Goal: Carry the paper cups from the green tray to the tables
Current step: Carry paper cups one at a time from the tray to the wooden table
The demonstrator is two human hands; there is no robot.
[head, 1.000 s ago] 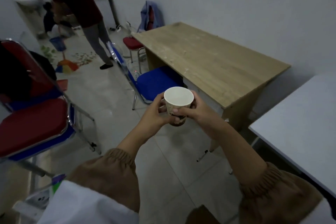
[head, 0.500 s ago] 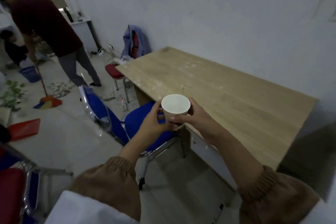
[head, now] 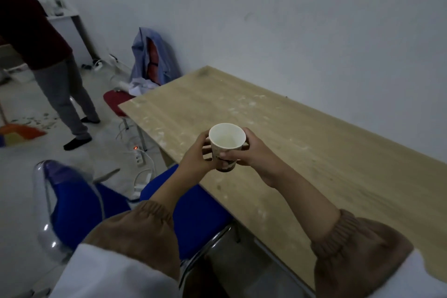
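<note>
At the far left a broom head (head: pixel 18 133) in orange and yellow lies on the pale floor (head: pixel 29 176). Beside it stands another person (head: pixel 60 84) in a dark red top and grey trousers. Nearer the camera a blue chair (head: pixel 79 203) is drawn up to the desk's front edge, its seat partly under the wearer's left arm. A white power strip (head: pixel 138 157) with a red light lies on the floor behind it. Past the desk's far left corner stands a red-seated chair (head: pixel 115 100) with a blue garment (head: pixel 154 60) draped over its back.

The left hand (head: pixel 194 158) curls round the left side of the paper cup (head: pixel 227 143), and the right hand (head: pixel 257 155) wraps it from the right, thumb across the printed front. The cup is upright, mouth up, held over the wooden desk (head: pixel 314 152) just inside the front edge, toward the left end. Whether its base touches the top cannot be told. The desk's back edge runs along the white wall (head: pixel 290 19).
</note>
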